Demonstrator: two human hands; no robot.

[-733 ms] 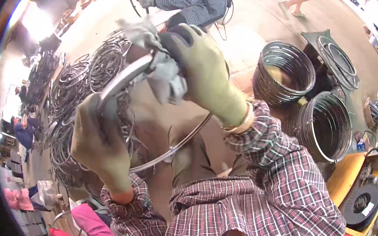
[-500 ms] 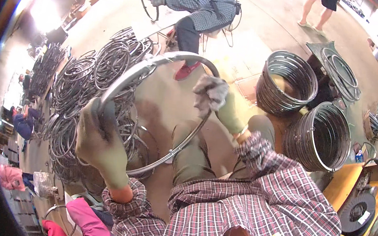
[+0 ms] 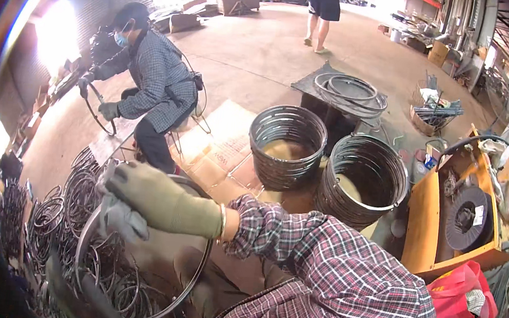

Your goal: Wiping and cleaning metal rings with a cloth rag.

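Observation:
A thin metal hoop (image 3: 201, 269), like a bare wheel rim, is held tilted in front of my knees. My right hand (image 3: 163, 198), in an olive glove, reaches across to the hoop's upper left side. Its fingers press a crumpled grey cloth (image 3: 125, 219) around the metal there. Low at the left, my gloved left hand (image 3: 66, 291) shows as a smeared dark shape beside the hoop's lower left; its fingers cannot be made out.
A heap of loose hoops (image 3: 79, 195) lies at the left. Two tall hoop stacks (image 3: 284, 170), (image 3: 358, 213) stand ahead, near a dark stand (image 3: 317, 101). A yellow box (image 3: 420, 234) and red bag (image 3: 463, 304) are at right. A masked co-worker (image 3: 158, 78) sits beyond, handling another hoop.
The view has swung to the right and up. My right hand with the cloth has gone from the hoop's right side to its upper left. My left hand has dropped low and blurred.

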